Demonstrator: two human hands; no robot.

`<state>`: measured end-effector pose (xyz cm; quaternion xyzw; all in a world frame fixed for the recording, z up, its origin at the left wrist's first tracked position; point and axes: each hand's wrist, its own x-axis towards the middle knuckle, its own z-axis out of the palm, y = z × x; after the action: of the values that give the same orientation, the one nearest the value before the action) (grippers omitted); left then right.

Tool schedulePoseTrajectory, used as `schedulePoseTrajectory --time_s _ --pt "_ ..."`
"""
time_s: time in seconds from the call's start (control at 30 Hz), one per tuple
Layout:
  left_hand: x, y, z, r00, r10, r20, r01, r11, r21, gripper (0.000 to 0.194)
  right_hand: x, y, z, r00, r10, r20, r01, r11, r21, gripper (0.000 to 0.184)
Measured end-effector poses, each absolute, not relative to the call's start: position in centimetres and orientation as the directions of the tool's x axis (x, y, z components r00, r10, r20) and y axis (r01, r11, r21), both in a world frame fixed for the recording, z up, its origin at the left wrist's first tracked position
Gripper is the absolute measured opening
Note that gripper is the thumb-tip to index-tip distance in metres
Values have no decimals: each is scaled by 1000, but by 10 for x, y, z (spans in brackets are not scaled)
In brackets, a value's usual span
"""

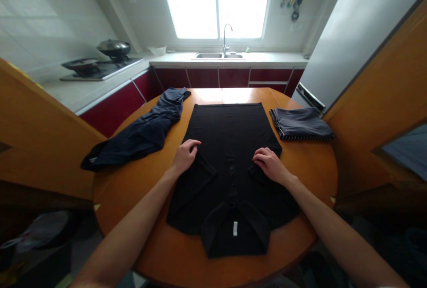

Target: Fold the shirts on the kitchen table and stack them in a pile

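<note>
A black polo shirt (pixel 230 132) lies spread on the table, its collar towards me and its hem towards the window. A white label shows inside the collar, and a short buttoned placket runs up the middle. Both sleeves are turned inward over the body. My left hand (pixel 186 156) is at the shirt's left side, its curled fingers closed at the left sleeve's edge. On the other side, my right hand (pixel 268 163) has its bent fingers closed at the right sleeve's edge. The fingertips partly hide the cloth they pinch.
Dark blue trousers (pixel 143 130) lie lengthwise on the left of the round wooden table (pixel 147 212). A folded grey garment (pixel 302 123) rests at the right. Beyond are a sink (pixel 209 56), a stove (pixel 103 69) with pans and a fridge (pixel 336 34). Wooden panels stand on both sides.
</note>
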<state>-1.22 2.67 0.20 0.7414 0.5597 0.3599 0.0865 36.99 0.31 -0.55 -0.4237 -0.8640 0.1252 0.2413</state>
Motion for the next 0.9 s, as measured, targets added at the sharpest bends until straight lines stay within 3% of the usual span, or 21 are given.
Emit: schedulePoseTrajectory --time_s 0.37,0.57,0.9 --pt "-10 26 1 116 897 427 773 -352 528 27 367 0 -7 -595 755 275 664 655 -361 13" --pt "-10 26 1 121 894 431 769 -359 530 26 366 0 -7 -609 750 256 655 658 -371 6" --pt "-10 25 -1 125 899 420 765 -356 536 27 367 -3 0 -627 720 297 592 688 -419 10"
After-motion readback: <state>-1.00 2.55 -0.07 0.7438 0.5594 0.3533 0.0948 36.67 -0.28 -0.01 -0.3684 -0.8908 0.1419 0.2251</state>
